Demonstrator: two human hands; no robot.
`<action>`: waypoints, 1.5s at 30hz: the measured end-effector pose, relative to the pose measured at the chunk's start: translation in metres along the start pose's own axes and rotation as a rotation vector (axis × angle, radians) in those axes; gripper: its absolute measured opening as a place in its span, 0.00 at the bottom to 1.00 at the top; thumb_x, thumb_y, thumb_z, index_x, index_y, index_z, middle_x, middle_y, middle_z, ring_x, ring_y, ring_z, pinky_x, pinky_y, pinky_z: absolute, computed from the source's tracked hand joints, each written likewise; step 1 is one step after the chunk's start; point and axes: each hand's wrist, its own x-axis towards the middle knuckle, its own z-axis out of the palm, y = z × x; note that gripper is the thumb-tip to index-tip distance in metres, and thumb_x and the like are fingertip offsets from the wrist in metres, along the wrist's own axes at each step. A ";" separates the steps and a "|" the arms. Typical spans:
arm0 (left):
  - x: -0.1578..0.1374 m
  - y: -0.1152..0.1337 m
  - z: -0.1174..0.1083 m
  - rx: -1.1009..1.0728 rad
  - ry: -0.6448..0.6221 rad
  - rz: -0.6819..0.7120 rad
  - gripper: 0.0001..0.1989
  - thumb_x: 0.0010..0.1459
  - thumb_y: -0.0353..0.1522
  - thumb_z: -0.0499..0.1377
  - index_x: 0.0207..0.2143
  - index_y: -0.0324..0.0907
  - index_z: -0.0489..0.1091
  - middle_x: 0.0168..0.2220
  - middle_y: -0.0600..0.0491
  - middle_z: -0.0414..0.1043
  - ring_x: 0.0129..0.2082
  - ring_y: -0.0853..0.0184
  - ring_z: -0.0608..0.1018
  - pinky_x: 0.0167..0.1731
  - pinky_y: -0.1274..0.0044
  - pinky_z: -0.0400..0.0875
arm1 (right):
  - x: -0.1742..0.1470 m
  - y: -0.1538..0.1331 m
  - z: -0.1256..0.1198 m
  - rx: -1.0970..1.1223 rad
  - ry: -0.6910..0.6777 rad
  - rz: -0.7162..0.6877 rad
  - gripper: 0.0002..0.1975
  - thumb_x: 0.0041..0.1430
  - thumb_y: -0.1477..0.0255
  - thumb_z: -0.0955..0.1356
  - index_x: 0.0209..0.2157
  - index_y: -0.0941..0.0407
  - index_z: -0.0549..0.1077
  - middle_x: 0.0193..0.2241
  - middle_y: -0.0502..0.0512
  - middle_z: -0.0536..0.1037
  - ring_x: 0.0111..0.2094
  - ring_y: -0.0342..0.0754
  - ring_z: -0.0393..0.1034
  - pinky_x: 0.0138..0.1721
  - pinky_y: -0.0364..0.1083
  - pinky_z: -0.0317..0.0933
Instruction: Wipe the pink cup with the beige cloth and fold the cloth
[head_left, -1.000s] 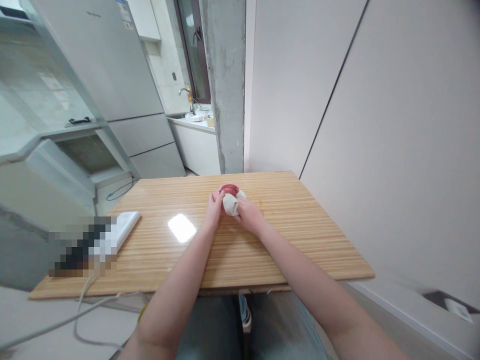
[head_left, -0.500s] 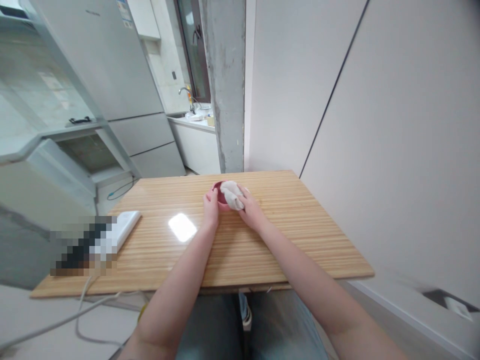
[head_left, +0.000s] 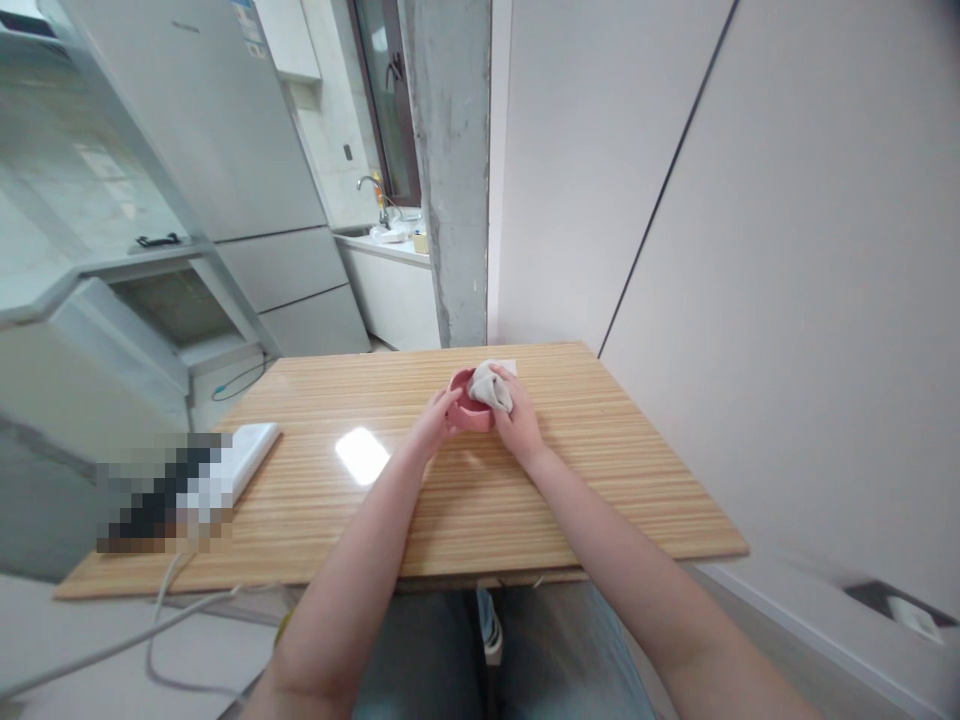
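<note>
A pink bowl (head_left: 472,420) is tilted just over the far middle of the wood-grain table (head_left: 600,480); whether its base touches the top I cannot tell. My left hand (head_left: 437,420) grips its left rim, thumb over the edge. A bunched whitish cloth (head_left: 491,388) is closed in my right hand (head_left: 521,418) and lies against the bowl's right rim and inner side. The cloth hides part of the bowl's inside.
A white flat device (head_left: 255,450) lies at the table's left, beside a blurred-out patch. Cables (head_left: 172,590) hang over the front left edge. Behind stand a fridge (head_left: 217,130), a concrete pillar (head_left: 454,180) and a sink counter (head_left: 390,260). A white panel wall (head_left: 675,250) rises at right.
Both hands have shifted a little to the right with the bowl and cloth. The bowl's pink front wall shows more now, and the cloth is bunched differently.
</note>
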 end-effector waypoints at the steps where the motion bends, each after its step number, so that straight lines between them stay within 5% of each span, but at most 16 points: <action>1: 0.000 0.001 0.001 -0.043 -0.002 -0.031 0.20 0.53 0.39 0.61 0.48 0.44 0.69 0.45 0.48 0.75 0.42 0.63 0.78 0.32 0.77 0.74 | 0.000 -0.001 0.001 -0.007 -0.008 -0.004 0.21 0.62 0.74 0.59 0.56 0.54 0.64 0.59 0.60 0.65 0.63 0.50 0.55 0.64 0.56 0.49; 7: 0.003 0.004 0.004 -0.220 0.126 0.032 0.23 0.56 0.39 0.58 0.54 0.43 0.64 0.50 0.47 0.73 0.44 0.66 0.77 0.36 0.78 0.74 | -0.006 -0.014 0.016 -0.059 -0.124 -0.029 0.24 0.59 0.76 0.60 0.58 0.55 0.62 0.67 0.57 0.49 0.68 0.50 0.40 0.66 0.57 0.43; 11: -0.002 0.006 -0.002 -0.195 -0.103 -0.115 0.26 0.58 0.49 0.53 0.52 0.42 0.68 0.50 0.44 0.73 0.44 0.62 0.78 0.37 0.73 0.75 | -0.007 -0.013 0.011 -0.035 -0.034 0.004 0.21 0.59 0.76 0.59 0.54 0.54 0.66 0.66 0.57 0.51 0.67 0.51 0.44 0.65 0.58 0.45; 14: -0.004 0.005 -0.002 -0.220 -0.207 -0.126 0.23 0.58 0.44 0.56 0.52 0.43 0.69 0.53 0.47 0.71 0.49 0.60 0.76 0.40 0.72 0.75 | -0.004 -0.009 0.003 -0.011 -0.025 -0.015 0.20 0.62 0.74 0.59 0.55 0.54 0.65 0.63 0.58 0.60 0.64 0.50 0.51 0.64 0.56 0.48; 22: 0.004 0.003 0.006 -0.442 -0.007 0.061 0.20 0.61 0.36 0.54 0.55 0.42 0.66 0.56 0.49 0.69 0.56 0.62 0.70 0.51 0.74 0.69 | -0.006 -0.009 0.017 -0.041 -0.159 -0.107 0.28 0.57 0.77 0.61 0.60 0.52 0.61 0.66 0.55 0.52 0.68 0.52 0.39 0.66 0.59 0.41; 26: 0.000 0.007 0.002 -0.501 -0.192 0.015 0.26 0.61 0.47 0.52 0.55 0.41 0.67 0.54 0.46 0.70 0.56 0.58 0.70 0.52 0.69 0.68 | -0.008 -0.007 0.018 0.009 -0.073 -0.087 0.26 0.55 0.78 0.62 0.57 0.52 0.65 0.66 0.54 0.51 0.68 0.53 0.39 0.66 0.60 0.41; 30: -0.004 0.009 0.003 -0.467 -0.274 -0.030 0.20 0.61 0.41 0.54 0.53 0.42 0.68 0.54 0.48 0.70 0.53 0.59 0.72 0.53 0.67 0.67 | -0.006 -0.005 0.005 0.054 -0.062 -0.103 0.19 0.55 0.76 0.63 0.49 0.52 0.70 0.64 0.55 0.56 0.65 0.54 0.50 0.64 0.58 0.48; 33: -0.001 0.007 0.006 -0.452 -0.212 -0.051 0.17 0.61 0.36 0.54 0.51 0.41 0.70 0.50 0.49 0.74 0.50 0.62 0.74 0.52 0.69 0.67 | -0.003 -0.005 0.001 0.041 -0.049 -0.105 0.17 0.57 0.74 0.63 0.49 0.53 0.70 0.63 0.57 0.58 0.64 0.54 0.52 0.63 0.58 0.49; 38: 0.005 0.004 0.010 -0.584 0.000 0.133 0.17 0.63 0.35 0.52 0.52 0.42 0.69 0.48 0.50 0.76 0.47 0.67 0.76 0.47 0.77 0.70 | -0.007 -0.011 0.019 0.031 -0.101 -0.073 0.26 0.58 0.75 0.62 0.59 0.52 0.61 0.66 0.57 0.51 0.67 0.53 0.44 0.66 0.57 0.44; 42: -0.001 0.003 0.007 -0.441 -0.039 -0.030 0.21 0.59 0.35 0.57 0.55 0.45 0.67 0.47 0.49 0.75 0.36 0.69 0.79 0.32 0.81 0.73 | -0.009 -0.012 0.023 0.050 0.006 -0.019 0.22 0.62 0.72 0.60 0.58 0.52 0.62 0.65 0.56 0.51 0.67 0.52 0.42 0.66 0.57 0.43; 45: -0.009 0.005 0.005 -0.290 -0.193 -0.166 0.24 0.56 0.32 0.61 0.56 0.45 0.66 0.49 0.48 0.74 0.37 0.68 0.78 0.33 0.80 0.74 | -0.006 -0.003 0.011 0.098 0.100 -0.017 0.19 0.64 0.66 0.59 0.54 0.52 0.66 0.61 0.58 0.61 0.64 0.53 0.51 0.65 0.58 0.46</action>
